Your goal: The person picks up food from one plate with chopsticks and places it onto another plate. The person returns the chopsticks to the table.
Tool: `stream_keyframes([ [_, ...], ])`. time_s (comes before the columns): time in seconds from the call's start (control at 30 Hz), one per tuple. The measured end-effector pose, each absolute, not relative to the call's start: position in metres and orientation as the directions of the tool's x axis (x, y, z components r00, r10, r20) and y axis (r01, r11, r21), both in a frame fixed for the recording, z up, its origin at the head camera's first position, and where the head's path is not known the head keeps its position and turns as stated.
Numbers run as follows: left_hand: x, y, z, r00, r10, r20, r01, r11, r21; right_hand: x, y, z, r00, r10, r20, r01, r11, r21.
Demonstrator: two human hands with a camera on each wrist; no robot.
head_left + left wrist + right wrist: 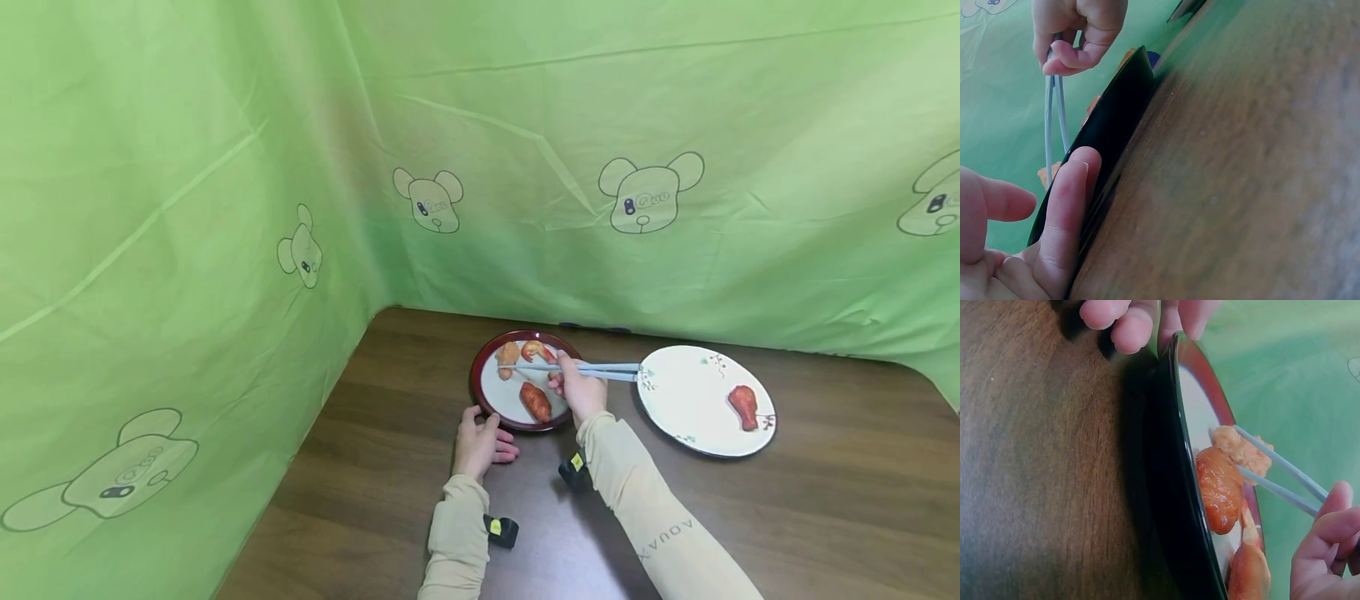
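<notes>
My right hand (585, 390) holds a pair of light blue chopsticks (611, 372) over a red-rimmed plate (476, 379). Their tips lie spread at a knobbly fried-chicken piece (1247, 453), one on either side of it in the right wrist view. A glazed brown meat piece (536, 402) rests nearer the front of this plate, and a shrimp (535, 350) lies toward its back. At the plate's front left, my left hand (480, 443) holds the rim, fingers (1063, 219) against the dark outer wall and thumb above the edge.
To the right stands a white oval plate (690, 408) with small floral marks, bearing a red-brown drumstick (743, 407). Both plates are on a brown wooden table (360, 450). Green cloth (525, 117) with bear-face prints hangs behind and along the left side.
</notes>
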State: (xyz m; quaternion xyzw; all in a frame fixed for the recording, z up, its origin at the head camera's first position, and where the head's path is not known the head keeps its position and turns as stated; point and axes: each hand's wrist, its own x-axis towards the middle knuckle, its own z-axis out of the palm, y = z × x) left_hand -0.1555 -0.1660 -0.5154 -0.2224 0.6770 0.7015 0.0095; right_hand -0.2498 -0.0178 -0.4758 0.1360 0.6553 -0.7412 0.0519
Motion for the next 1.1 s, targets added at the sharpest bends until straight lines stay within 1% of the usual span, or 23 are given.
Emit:
stream_keyframes([
  [0.23,-0.154,-0.162,-0.516,-0.905,-0.28,-0.322,-0.314,-0.073,0.947,-0.247,-0.011,-0.478,-0.961,0.11,-0.253,0.24,-0.12,-0.963],
  [0.37,-0.154,-0.16,-0.516,-0.905,-0.277,-0.322,-0.314,-0.075,0.947,-0.246,-0.003,-0.479,-0.96,0.13,-0.249,0.23,-0.145,-0.962],
  [0.53,-0.153,-0.158,-0.513,-0.91,-0.279,-0.307,-0.299,-0.071,0.951,-0.245,0.015,-0.472,-0.967,0.144,-0.208,0.183,-0.171,-0.968],
  [0.8,-0.152,-0.16,-0.515,-0.911,-0.282,-0.301,-0.292,-0.075,0.953,-0.247,0.061,-0.458,-0.958,0.203,-0.205,0.174,-0.161,-0.972],
  [1.0,-0.153,-0.163,-0.516,-0.907,-0.287,-0.309,-0.301,-0.074,0.951,-0.248,0.103,-0.447,-0.935,0.265,-0.237,0.18,-0.221,-0.959],
  [1.1,-0.153,-0.164,-0.516,-0.906,-0.293,-0.305,-0.297,-0.075,0.952,-0.245,0.126,-0.44,-0.932,0.273,-0.237,0.178,-0.225,-0.958],
])
